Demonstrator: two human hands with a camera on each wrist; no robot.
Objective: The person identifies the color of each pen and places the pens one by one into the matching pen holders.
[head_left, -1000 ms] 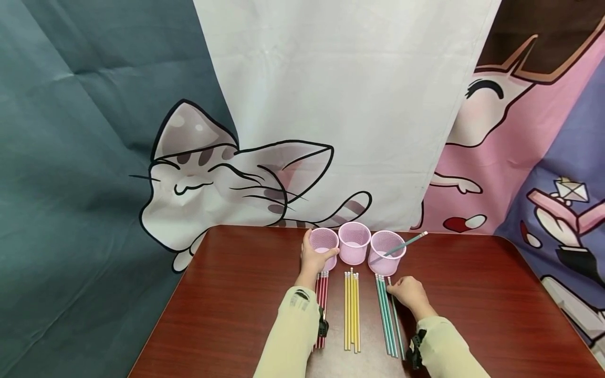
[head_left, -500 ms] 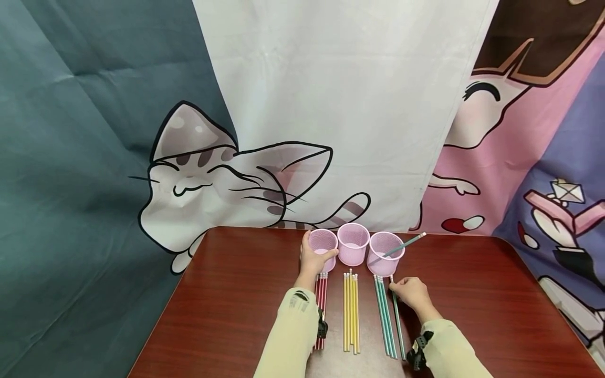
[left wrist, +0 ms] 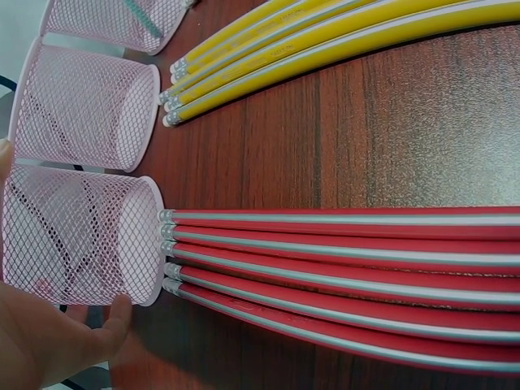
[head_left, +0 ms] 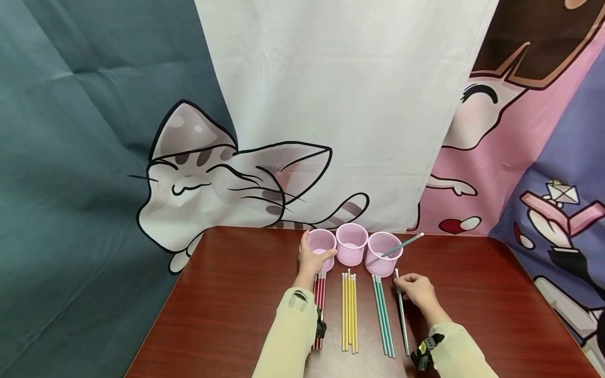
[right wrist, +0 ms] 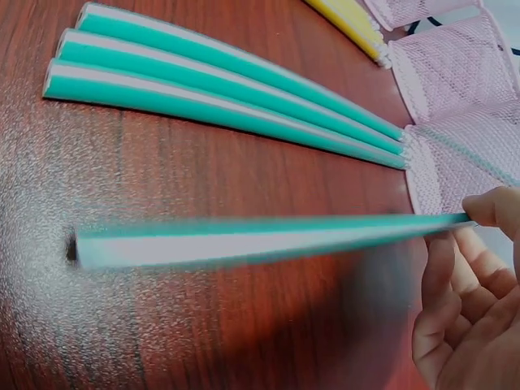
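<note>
In the head view my left hand (head_left: 310, 261) holds the leftmost pink mesh pencil cup (head_left: 326, 237), its thumb across the front side. My right hand (head_left: 418, 290) pinches a green-and-white striped pencil (head_left: 403, 320) near its eraser end, between thumb and fingers. That pencil is raised and blurred in the right wrist view, to one side of several green pencils (right wrist: 227, 97) lying on the table. The right-hand pink cup (head_left: 380, 266) has one green pencil (head_left: 410, 240) leaning out over its rim. Between the two stands the middle pink cup (head_left: 352, 254).
Several yellow pencils (head_left: 350, 315) lie in front of the middle cup. Several red striped pencils (left wrist: 341, 260) lie before the left cup, partly hidden by the left arm in the head view. The brown table (head_left: 227, 304) ends at a printed cloth backdrop (head_left: 359, 105).
My right hand has drawn one green pencil rightward, away from the other green ones, and it has tilted up slightly. My left hand stays on the left cup.
</note>
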